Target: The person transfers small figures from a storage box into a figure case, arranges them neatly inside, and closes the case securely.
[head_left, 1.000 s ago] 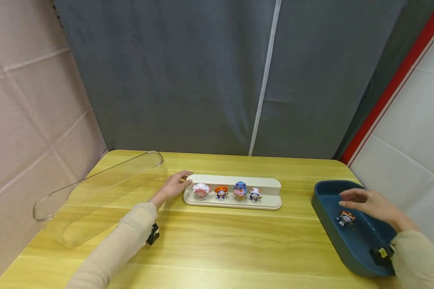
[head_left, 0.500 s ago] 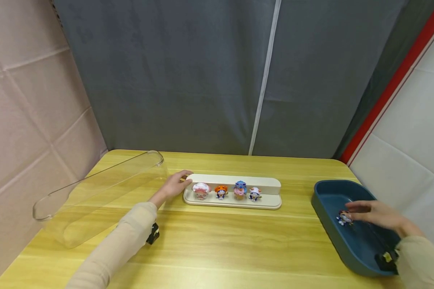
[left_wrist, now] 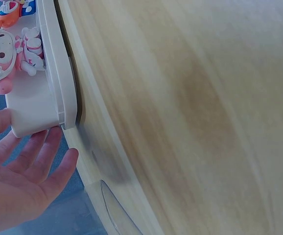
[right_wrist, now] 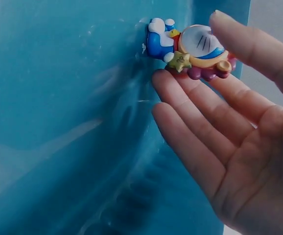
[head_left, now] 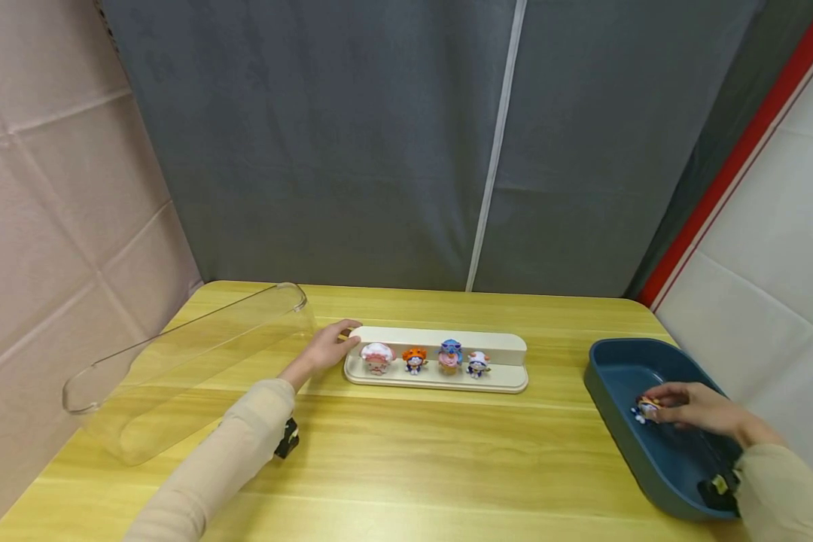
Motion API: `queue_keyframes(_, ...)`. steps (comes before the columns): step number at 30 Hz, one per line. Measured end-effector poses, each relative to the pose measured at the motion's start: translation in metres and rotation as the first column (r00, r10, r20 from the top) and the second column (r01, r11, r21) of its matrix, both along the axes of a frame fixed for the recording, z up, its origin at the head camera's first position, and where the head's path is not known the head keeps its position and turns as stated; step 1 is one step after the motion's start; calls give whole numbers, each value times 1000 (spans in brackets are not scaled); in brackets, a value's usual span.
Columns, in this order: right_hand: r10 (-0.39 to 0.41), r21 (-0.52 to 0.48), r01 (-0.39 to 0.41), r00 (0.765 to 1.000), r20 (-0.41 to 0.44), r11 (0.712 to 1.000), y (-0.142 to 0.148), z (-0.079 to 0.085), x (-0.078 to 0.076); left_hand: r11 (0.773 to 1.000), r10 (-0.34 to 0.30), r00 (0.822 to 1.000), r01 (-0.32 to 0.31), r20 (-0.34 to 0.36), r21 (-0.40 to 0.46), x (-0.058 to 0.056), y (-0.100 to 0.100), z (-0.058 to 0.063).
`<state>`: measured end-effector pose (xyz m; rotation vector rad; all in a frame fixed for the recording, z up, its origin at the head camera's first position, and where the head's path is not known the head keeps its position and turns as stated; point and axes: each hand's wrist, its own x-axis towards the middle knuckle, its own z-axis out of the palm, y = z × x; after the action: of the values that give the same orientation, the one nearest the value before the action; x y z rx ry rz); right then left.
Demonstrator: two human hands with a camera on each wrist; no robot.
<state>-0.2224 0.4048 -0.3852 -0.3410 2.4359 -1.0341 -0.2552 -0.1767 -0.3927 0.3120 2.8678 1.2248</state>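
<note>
- Lower than one second earlier, the right hand (head_left: pixel 701 409) had come down from above the whiskered figurine (head_left: pixel 646 409) and reached it.
- Its thumb and fingers pinched the figurine from opposite sides; a second before, thumb and figurine had been apart.
- That figurine was inside the blue tray (head_left: pixel 623 444), at nearly the same spot as earlier; whether it touched the tray's floor could not be told.
- Little else had changed: the left hand (head_left: pixel 325 348) stayed at the left end of the white stand (head_left: pixel 510 377), its fingers spread and loosely extended, touching that end.
- On the stand, the same four figures stood in a row: a pink-and-white figure (head_left: pixel 377 359), an orange-topped figure (head_left: pixel 415 360), a blue-and-pink figure (head_left: pixel 450 357) and a small white-topped figure (head_left: pixel 477 365).
- Left of the stand, the clear cover (head_left: pixel 196 376) kept its slanting place on the wooden table (head_left: pixel 447 459).
- Only the right wrist view gave the pinched figurine's details: a pale face with dark whisker lines, a blue lower body and a yellow star (right_wrist: pixel 179 62). In the head view the fingers hid part of it.
- From the left wrist the stand's rounded end and the left fingertips against it showed closely, but just two of the figures fitted in; the head view took in the whole row.
</note>
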Motion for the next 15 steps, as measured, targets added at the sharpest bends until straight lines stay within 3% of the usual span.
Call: queue_keyframes(15,0,-19,-2,998,-58,1000,-3,-2,0,1000,3,1000,-3,5,-5,0,0,-1)
